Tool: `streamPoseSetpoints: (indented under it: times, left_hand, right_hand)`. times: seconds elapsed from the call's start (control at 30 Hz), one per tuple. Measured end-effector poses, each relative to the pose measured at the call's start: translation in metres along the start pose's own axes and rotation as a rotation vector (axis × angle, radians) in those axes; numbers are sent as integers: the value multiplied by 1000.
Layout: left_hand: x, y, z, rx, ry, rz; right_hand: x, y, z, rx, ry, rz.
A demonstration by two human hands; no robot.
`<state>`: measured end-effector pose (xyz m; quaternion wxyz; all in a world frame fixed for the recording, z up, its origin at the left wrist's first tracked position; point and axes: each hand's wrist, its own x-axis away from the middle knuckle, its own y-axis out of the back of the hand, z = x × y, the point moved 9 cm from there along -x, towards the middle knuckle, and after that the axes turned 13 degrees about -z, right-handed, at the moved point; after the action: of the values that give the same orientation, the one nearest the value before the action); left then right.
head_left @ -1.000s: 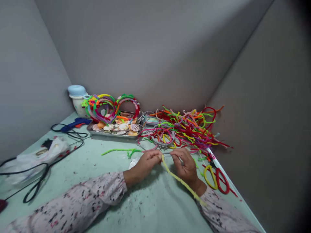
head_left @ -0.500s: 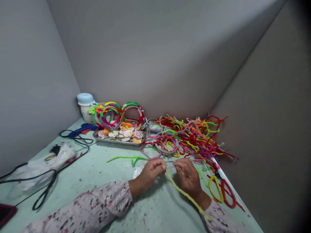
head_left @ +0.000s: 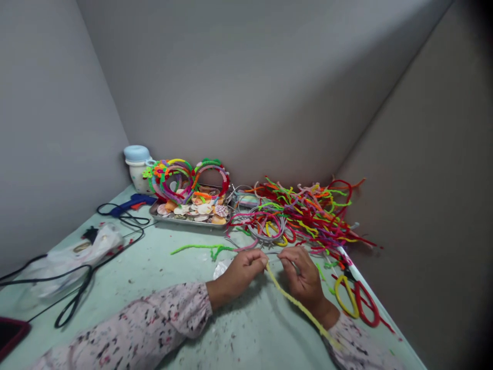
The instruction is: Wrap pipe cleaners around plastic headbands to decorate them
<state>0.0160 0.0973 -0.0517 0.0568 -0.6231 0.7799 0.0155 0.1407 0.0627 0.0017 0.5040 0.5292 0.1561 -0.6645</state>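
My left hand [head_left: 241, 272] is closed, its thumb and forefinger pinching one end of a yellow pipe cleaner [head_left: 295, 302]. The rest of the pipe cleaner hangs down in front of my right wrist to the sleeve. A thin grey wire [head_left: 272, 252] spans the small gap between my fingertips. My right hand [head_left: 304, 280] is closed in a pinch at that wire, its other fingers curled. Just beyond the hands lie a green pipe cleaner [head_left: 196, 247] and a crumpled white scrap [head_left: 220, 269], partly behind my left wrist.
A metal tray [head_left: 185, 224] holds shells and pipe-cleaner headbands [head_left: 210, 167]. Right of it are grey hoops [head_left: 265, 237] and a heap of coloured pipe cleaners [head_left: 308, 210]. Scissors [head_left: 358, 303] lie by the right edge. At left are a blue glue gun [head_left: 133, 203], black cable, plastic bag [head_left: 73, 262] and jar [head_left: 137, 172].
The view has shifted slightly, so most things sit a little further right. Both hands keep their pinches, and the gap between their fingertips looks about the same.
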Motion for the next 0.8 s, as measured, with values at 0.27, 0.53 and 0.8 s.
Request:
streamPoseSetpoints:
  times: [0.27,0.53,0.8]
  left_hand:
    - [0,2,-5,88,7,-27]
    - [-4,1,2,68,52,-10]
    - [-2,2,-2,96,50,-29]
  right_hand:
    - [3,0,-7,15,-3,-23]
    - [3,-2,-6,12,-24,-3]
    - [3,2,-8,26,-29,-56]
